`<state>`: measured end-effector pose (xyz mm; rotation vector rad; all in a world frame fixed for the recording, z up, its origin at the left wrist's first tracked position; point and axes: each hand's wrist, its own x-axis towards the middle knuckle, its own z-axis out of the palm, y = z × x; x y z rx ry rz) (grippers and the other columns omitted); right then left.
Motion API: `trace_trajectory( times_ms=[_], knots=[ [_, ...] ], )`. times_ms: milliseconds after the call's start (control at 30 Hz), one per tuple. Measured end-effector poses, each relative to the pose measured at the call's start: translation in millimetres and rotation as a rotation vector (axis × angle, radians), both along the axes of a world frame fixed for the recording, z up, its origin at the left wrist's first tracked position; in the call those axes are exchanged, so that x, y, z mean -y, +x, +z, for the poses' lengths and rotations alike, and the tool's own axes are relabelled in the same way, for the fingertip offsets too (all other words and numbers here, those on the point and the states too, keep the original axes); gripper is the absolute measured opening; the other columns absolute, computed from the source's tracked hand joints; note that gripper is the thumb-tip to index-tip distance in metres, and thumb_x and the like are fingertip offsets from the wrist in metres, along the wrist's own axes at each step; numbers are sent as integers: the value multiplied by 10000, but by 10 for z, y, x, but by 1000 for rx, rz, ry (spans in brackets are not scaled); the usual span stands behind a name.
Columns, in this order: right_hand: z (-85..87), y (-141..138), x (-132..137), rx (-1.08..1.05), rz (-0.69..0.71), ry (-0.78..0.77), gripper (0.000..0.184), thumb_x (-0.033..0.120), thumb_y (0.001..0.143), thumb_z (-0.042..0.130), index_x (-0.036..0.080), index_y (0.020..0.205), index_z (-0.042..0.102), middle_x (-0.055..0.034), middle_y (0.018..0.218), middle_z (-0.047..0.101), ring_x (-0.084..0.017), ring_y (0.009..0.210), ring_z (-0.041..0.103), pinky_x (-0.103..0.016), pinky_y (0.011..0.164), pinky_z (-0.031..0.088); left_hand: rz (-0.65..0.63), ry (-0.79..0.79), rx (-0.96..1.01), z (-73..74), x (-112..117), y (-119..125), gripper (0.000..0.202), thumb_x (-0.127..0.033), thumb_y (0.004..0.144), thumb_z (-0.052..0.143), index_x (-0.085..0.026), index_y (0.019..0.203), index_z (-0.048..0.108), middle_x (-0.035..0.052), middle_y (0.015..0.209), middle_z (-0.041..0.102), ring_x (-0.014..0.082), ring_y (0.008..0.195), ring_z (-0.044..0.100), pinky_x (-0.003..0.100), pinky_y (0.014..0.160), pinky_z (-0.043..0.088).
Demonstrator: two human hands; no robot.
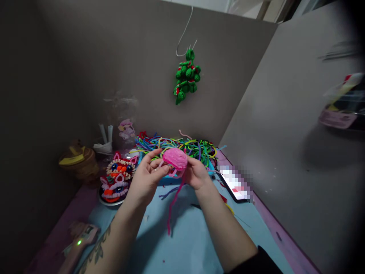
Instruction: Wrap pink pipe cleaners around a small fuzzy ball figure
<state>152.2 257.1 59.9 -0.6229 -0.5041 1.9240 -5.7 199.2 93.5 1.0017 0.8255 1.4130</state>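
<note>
A rounded pink piece made of fuzzy pipe cleaners [175, 158] is held up above the table between my two hands. My left hand [148, 174] grips its left side, the thumb in front and the fingers behind. On its right edge, my right hand [196, 173] closes with its fingers partly hidden behind the piece. One loose pink pipe cleaner [171, 213] hangs from it toward the tabletop. Behind the hands, a blue tray [165, 180] holds a heap of many-coloured pipe cleaners [199, 149].
Finished fuzzy animal faces [121, 169] sit in a metal bowl [111, 204] at left. A lit phone [235, 184] lies at right, near scissors [196, 206]. A pink glue gun [81, 241] is front left. A green-and-red ornament [186, 78] hangs on the back partition.
</note>
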Motion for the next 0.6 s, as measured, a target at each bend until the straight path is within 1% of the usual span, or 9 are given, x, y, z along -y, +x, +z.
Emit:
trace_trajectory(
  times_ms=[33,100,167,267,333,400,500,600],
  knots=[
    [-6,6,4,39,-32,42,61,226,840,565,185,817,605,2,689,677,-139,628,640,-264,654,548,62,48,-47,-10,-7,3,689,-233,637,812,-182,1243,488,16,845,688,149,769,685,275,742,552],
    [-6,24,29,90,-99,122,106,233,811,609,195,720,569,28,660,639,-110,584,594,-229,614,518,183,146,-149,-35,-14,14,688,-233,673,787,-188,1279,464,39,897,693,178,845,692,300,770,560],
    [18,36,80,122,-121,185,147,234,792,636,188,679,553,34,671,624,-91,569,564,-203,554,476,262,222,-245,-69,-9,33,668,-233,728,745,-200,1320,438,68,971,691,206,935,689,328,810,564],
    [80,29,168,157,-46,216,145,253,775,668,183,700,566,36,665,604,-93,556,557,-194,466,414,349,315,-366,-146,14,58,686,-229,802,684,-226,1408,363,85,1032,684,220,1020,673,358,883,552],
    [115,16,198,135,13,188,117,251,771,670,192,751,572,40,656,601,-105,546,565,-198,435,393,392,387,-445,-212,23,61,697,-218,831,659,-239,1441,324,85,1048,683,215,1026,670,353,894,549],
    [131,9,193,69,83,135,95,249,788,647,203,800,564,38,651,610,-116,537,566,-203,424,385,416,480,-514,-285,18,48,667,-193,850,634,-247,1441,330,78,1048,688,199,999,679,329,871,556],
    [111,19,146,-46,186,74,108,278,845,579,197,788,537,31,599,588,-117,505,535,-200,422,370,438,651,-608,-390,-19,6,622,-123,861,593,-256,1425,368,61,1037,703,177,961,694,311,866,556],
    [51,41,109,-114,198,98,160,308,870,540,198,758,511,32,587,567,-110,476,492,-198,418,355,440,774,-622,-475,-64,-43,632,-51,846,562,-265,1416,392,62,1074,704,172,972,699,312,907,540]
  ],
)
